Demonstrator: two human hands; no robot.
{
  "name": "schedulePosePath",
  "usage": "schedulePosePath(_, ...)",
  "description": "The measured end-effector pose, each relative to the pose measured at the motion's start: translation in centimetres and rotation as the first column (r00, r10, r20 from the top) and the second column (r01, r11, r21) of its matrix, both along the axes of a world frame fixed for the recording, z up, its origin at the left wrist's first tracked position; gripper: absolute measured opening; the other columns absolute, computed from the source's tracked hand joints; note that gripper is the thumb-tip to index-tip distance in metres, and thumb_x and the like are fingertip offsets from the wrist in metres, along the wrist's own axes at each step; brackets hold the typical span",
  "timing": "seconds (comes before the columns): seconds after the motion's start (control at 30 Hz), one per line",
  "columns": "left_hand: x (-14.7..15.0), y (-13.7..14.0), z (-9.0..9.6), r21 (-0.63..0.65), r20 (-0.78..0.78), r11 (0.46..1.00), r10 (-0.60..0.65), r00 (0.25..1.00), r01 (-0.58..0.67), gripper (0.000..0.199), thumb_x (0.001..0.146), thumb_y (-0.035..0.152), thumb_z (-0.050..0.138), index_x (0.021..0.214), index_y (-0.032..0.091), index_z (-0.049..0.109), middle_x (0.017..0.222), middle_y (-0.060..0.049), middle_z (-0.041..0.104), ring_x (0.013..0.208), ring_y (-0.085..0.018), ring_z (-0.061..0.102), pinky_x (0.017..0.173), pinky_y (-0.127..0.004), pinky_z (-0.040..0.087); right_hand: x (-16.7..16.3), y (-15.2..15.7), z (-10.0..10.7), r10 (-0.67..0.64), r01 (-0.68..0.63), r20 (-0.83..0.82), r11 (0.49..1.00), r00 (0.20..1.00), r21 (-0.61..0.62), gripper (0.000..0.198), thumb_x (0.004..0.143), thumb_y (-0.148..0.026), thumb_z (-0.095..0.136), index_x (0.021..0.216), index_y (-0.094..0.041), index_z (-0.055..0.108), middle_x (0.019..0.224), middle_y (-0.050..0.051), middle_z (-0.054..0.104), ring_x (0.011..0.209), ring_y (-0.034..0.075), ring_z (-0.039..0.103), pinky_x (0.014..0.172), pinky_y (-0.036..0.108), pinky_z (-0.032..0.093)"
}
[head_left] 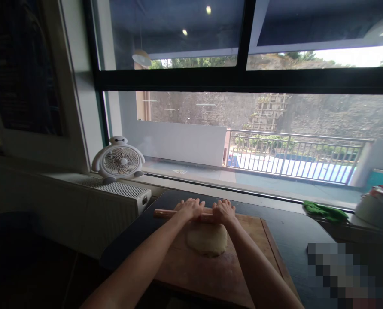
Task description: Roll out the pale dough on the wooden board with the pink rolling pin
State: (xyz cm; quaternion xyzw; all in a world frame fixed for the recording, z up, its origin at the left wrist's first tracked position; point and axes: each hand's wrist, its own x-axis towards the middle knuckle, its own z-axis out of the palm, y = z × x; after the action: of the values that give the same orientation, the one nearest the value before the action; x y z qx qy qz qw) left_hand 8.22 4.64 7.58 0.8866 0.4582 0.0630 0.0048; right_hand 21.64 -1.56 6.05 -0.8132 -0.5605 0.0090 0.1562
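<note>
Dough: a pale, flattened round point(207, 241) lies on the wooden board point(199, 277), between the two forearms and on the near side of the rolling pin point(163, 213).
Rolling pin: it lies crosswise at the far edge of the dough, its left end sticking out well past the left hand point(190, 209).
Left hand: it rests palm down on the pin, left of the middle, with the arm reaching forward.
Right hand: this one point(224, 211) sits palm down towards the pin's right end — a short stretch of wood shows between the two hands.
Grip: both hands are on the pin, fingers bent over its far side; the fingertips are hidden, so one cannot tell whether they close around it.
Table: the board lies on a dark table point(296, 236) in front of the window point(191, 109).
Fan: a white fan point(122, 161) with a small round head stands upright by the window's left corner, at the top of a white radiator point(114, 216).
Cloth: a crumpled green cloth point(325, 211) lies on the sill, near a pale tub point(370, 212).
Outside: a metal railing point(290, 156) stands before a rough stone wall point(191, 110).
</note>
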Motion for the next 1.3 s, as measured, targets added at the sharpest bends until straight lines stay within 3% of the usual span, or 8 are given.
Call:
schedulePosePath(0.17, -0.6, -0.7, -0.8, 0.006, 0.032, 1.0, 0.01, 0.999, -0.01, 0.042, 0.091, 0.039, 0.03, 0.104, 0.016, 0.063, 0.111, -0.015, 0.064, 0.107, -0.029, 0.056, 0.089, -0.045, 0.04, -0.6, -2.2, 0.3, 0.107, -0.107, 0.036, 0.994, 0.994, -0.004, 0.041, 0.094, -0.042, 0.029, 0.112, -0.018, 0.057, 0.129, 0.011, 0.048, 0.126, 0.025, 0.034, 0.098, 0.044, 0.031)
schedulePosePath(0.37, -5.8, -7.0, -3.7, 0.3, 0.206, 0.943, -0.215, 0.955, 0.147, 0.042, 0.093, 0.037, 0.03, 0.115, 0.016, 0.059, 0.121, -0.011, 0.059, 0.117, -0.024, 0.048, 0.102, -0.04, 0.031, -3.2, -10.0, -2.0, 0.24, -0.256, 0.137, 0.96, 0.961, 0.113, 0.051, 0.095, -0.037, 0.018, 0.134, -0.014, 0.04, 0.144, 0.009, 0.033, 0.137, 0.021, 0.013, 0.109, 0.037, 0.013)
schedulePosePath(0.5, -8.2, -9.5, -4.5, 0.375, 0.193, 0.903, -0.297, 0.935, 0.209, 0.047, 0.094, 0.037, 0.029, 0.13, 0.014, 0.047, 0.134, -0.011, 0.048, 0.126, -0.024, 0.04, 0.106, -0.041, 0.028, -3.9, -12.4, -3.6, 0.296, -0.33, 0.208, 0.932, 0.932, 0.15, 0.055, 0.093, -0.039, 0.024, 0.14, -0.011, 0.03, 0.149, 0.008, 0.022, 0.138, 0.021, 0.009, 0.11, 0.037, 0.01)
schedulePosePath(0.67, -6.4, -6.1, -3.5, 0.327, 0.16, 0.927, -0.245, 0.956, 0.183, 0.045, 0.093, 0.037, 0.028, 0.13, 0.019, 0.047, 0.134, -0.007, 0.05, 0.127, -0.023, 0.037, 0.107, -0.043, 0.023, -2.9, -8.8, -1.8, 0.209, -0.227, 0.183, 0.97, 0.961, 0.087, 0.054, 0.094, -0.043, 0.018, 0.132, -0.013, 0.043, 0.143, 0.011, 0.034, 0.135, 0.025, 0.019, 0.107, 0.043, 0.017)
schedulePosePath(0.87, 0.1, 0.9, -1.4, 0.228, 0.223, 0.95, 0.162, 0.961, -0.213, 0.043, 0.091, 0.043, 0.03, 0.102, 0.016, 0.062, 0.109, -0.014, 0.063, 0.11, -0.03, 0.05, 0.096, -0.055, 0.028, -1.5, -3.2, 1.2, 0.161, -0.17, 0.166, 0.985, 0.973, 0.04, 0.047, 0.094, -0.041, 0.023, 0.101, -0.02, 0.064, 0.109, 0.014, 0.061, 0.105, 0.026, 0.054, 0.085, 0.041, 0.04)
schedulePosePath(1.03, 1.6, 1.0, 0.0, 0.352, 0.351, 0.927, -0.005, 0.936, -0.128, 0.029, 0.089, 0.031, 0.036, 0.093, 0.019, 0.062, 0.105, -0.01, 0.061, 0.105, -0.024, 0.051, 0.095, -0.039, 0.032, -0.4, -4.4, 0.9, 0.22, -0.225, 0.162, 0.974, 0.962, 0.015, 0.047, 0.091, -0.054, 0.03, 0.091, -0.024, 0.067, 0.086, 0.007, 0.067, 0.083, 0.018, 0.062, 0.073, 0.026, 0.041)
schedulePosePath(1.17, -0.6, -0.2, 0.4, 0.096, 0.383, 0.995, -0.015, 0.923, -0.024, 0.033, 0.089, 0.027, 0.03, 0.09, 0.019, 0.062, 0.099, -0.007, 0.063, 0.097, -0.021, 0.055, 0.084, -0.03, 0.039, 4.0, -8.2, 0.6, 0.138, -0.139, 0.106, 0.99, 0.985, -0.002, 0.042, 0.091, -0.053, 0.032, 0.1, -0.029, 0.065, 0.084, 0.005, 0.068, 0.076, 0.018, 0.063, 0.067, 0.026, 0.04)
schedulePosePath(1.3, -2.1, -0.7, 0.4, -0.116, 0.281, 0.993, 0.019, 0.96, 0.014, 0.025, 0.08, 0.03, 0.043, 0.068, 0.019, 0.061, 0.069, -0.002, 0.064, 0.074, -0.02, 0.06, 0.067, -0.027, 0.043, 8.1, -11.7, 0.3, 0.021, -0.023, 0.067, 0.999, 0.998, 0.028, 0.044, 0.095, -0.043, 0.024, 0.106, -0.027, 0.063, 0.091, 0.006, 0.068, 0.086, 0.02, 0.062, 0.072, 0.028, 0.04)
